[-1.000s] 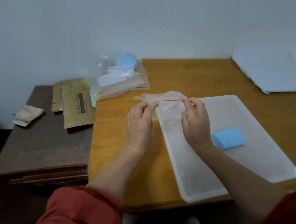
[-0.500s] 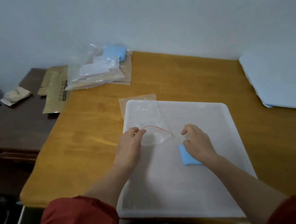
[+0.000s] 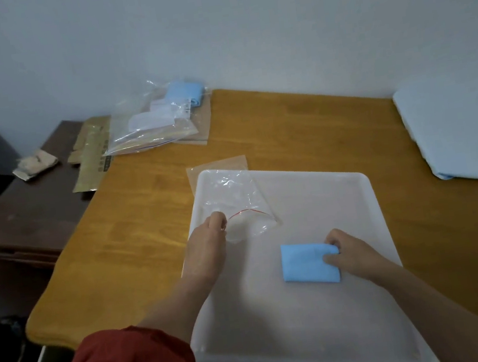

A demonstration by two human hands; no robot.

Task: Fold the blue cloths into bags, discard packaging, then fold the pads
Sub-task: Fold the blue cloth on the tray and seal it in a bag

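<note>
At the far left, brown packaging (image 3: 90, 165) is seen lying across the edge between a dark side cabinet (image 3: 32, 214) and the tabletop (image 3: 146, 223). Just right of it, at the far edge, a pile of filled clear bags (image 3: 157, 124) is stacked, with blue cloth visible inside.

The white tray (image 3: 310, 201) occupies the near middle of the tabletop. The left hand (image 3: 206, 245) is placed on the tray's left part, fingers curled, and the left end of the mouth of an empty clear bag (image 3: 233, 196) is pinched there at its red seal line. The bag's long axis runs from far to near: the closed end lies at the tray's far rim and the mouth is turned toward the near side. The mouth appears partly parted, though the clear film makes this hard to confirm.

The folded blue cloth (image 3: 303, 266) lies flat on the tray, to the right of the mouth and nearer than it, close by but apart. Its long axis runs left to right. Its right edge is pinched by the right hand (image 3: 353, 252) between thumb and fingers, so the free left edge points toward the bag.

Insertion is judged to require travel to the left and far, left edge leading, with the mouth held by the left hand.

At the far right, a stack of pale blue pads (image 3: 461, 127) is laid on the tabletop, well apart from both hands.
</note>
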